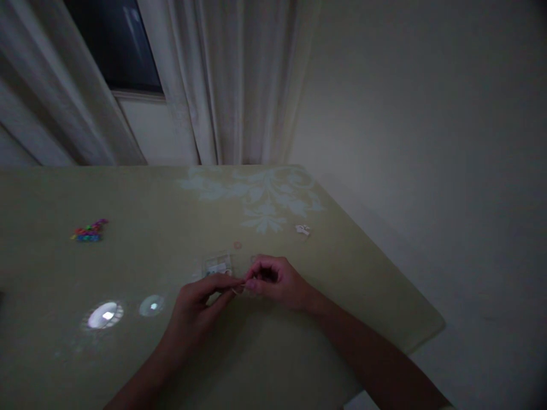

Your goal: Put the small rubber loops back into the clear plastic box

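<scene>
Left hand (197,302) and right hand (282,283) both pinched a pale loop (238,291), fingertips close together! A box (217,263) sat just beyond, white bits (302,229) toward the right edge of the table (265,364).

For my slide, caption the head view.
Left hand and right hand meet at a small pale curved piece above a glossy greenish table.

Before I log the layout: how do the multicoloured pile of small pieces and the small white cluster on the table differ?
The multicoloured pile mixes red, green, blue and purple; the white cluster is pale throughout. The pile spreads wider than the cluster. The pile lies beyond the left hand, the cluster beyond the right hand. Both rest on the table.
</scene>
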`<state>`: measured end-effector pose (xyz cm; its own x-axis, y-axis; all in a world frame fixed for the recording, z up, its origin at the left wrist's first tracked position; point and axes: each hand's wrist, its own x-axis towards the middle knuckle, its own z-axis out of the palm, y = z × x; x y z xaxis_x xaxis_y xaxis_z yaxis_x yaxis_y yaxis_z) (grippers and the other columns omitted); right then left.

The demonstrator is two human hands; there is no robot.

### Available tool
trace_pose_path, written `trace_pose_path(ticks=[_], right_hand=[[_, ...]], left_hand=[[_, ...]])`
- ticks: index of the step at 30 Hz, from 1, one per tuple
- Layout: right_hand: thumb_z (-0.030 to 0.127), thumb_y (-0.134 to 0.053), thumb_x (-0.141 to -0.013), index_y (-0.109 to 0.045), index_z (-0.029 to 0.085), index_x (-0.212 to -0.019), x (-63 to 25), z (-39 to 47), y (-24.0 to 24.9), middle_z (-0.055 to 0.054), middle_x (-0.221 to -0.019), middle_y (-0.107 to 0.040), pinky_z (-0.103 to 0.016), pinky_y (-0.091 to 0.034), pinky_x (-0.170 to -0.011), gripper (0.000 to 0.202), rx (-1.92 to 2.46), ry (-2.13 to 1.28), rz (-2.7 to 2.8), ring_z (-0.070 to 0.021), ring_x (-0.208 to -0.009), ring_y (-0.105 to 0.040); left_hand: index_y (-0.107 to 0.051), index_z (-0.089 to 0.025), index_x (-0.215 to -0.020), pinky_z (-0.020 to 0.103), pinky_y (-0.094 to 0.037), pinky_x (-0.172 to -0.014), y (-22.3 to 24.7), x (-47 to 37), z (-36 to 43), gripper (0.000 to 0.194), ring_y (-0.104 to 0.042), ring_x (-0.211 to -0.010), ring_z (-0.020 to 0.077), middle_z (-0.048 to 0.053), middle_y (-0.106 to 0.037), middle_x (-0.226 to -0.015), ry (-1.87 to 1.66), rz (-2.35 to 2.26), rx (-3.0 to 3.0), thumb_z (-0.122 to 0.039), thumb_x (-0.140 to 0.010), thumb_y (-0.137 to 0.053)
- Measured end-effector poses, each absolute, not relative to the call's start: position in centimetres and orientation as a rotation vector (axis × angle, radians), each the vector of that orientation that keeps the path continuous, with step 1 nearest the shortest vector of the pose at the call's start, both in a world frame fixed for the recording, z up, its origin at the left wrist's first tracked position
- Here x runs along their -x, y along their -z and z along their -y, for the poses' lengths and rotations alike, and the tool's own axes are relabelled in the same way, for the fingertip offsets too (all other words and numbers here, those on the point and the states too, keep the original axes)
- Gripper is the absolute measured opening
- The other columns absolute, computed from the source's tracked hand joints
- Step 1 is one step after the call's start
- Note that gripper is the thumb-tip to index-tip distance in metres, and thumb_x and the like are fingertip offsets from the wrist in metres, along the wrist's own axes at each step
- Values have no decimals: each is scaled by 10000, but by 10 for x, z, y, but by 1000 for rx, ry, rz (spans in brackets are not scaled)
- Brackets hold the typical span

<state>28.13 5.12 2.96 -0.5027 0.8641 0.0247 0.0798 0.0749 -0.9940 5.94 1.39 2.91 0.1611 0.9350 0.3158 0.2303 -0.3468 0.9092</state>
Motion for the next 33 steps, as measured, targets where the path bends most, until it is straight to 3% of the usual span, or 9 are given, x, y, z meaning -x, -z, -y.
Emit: trace_pose_path(ticks=[7, 15, 19, 22, 26, 33], right_hand=[[164, -720, -948, -756, 167, -948, -295, -69, -25, -23, -922, -623, -267, -442, -760, 36, 1259, -762, 2007, -142, -822, -589], [154, -721, -951, -753, 164, -975, -297, -69, -22, -37, -1011, -612, -277, -450, -826, 41, 1386, -735, 2286, -153, -890, -600], [152, -696, -923, -696, 160, -927, -295, -66, -23, -33, -984, -581, -277, -430, -786, 9, 1392, -640, 2384, -153, -845, -554], [152, -697, -908, -669, 169, -913, -293, -61, -28, -21, -957, -567, -275, -433, -795, 33, 1259, -821, 2253, -154, -858, -551], [305, -686, -970, -663, 178, -913, -286, -52, -37, -1, -922, -549, -254, -424, -731, 141, 964, -1267, 1929, -134, -807, -532], [453, -766, -929, -718, 165, -928, -281, -48, -37, -4, -911, -570, -256, -414, -694, 292, 929, -1438, 1778, -129, -774, -531]], left_hand=[[-805, -244, -854, 254, -589, -687, -28, -60, -11, 89, -774, -747, 189, 17, -813, -815, -1207, -1221, -1662, -301, -888, -746], [-655, -208, -726, 229, -498, -595, -22, -61, -11, 245, -614, -622, 143, -23, -645, -666, -1249, -1256, -1631, -349, -893, -765], [-675, -212, -761, 231, -513, -607, -23, -62, -12, 242, -628, -643, 147, -18, -667, -697, -1219, -1246, -1606, -383, -905, -768], [-764, -228, -906, 257, -571, -682, -22, -62, -13, 155, -717, -744, 176, 18, -773, -842, -1183, -1236, -1604, -383, -902, -776], [-815, -282, -1154, 295, -622, -801, -25, -64, -13, 243, -799, -936, 221, 57, -841, -1077, -1135, -1154, -1601, -361, -941, -731], [-866, -279, -940, 268, -617, -717, -32, -61, -11, 125, -801, -777, 203, 25, -855, -876, -1174, -1172, -1633, -304, -897, -750]])
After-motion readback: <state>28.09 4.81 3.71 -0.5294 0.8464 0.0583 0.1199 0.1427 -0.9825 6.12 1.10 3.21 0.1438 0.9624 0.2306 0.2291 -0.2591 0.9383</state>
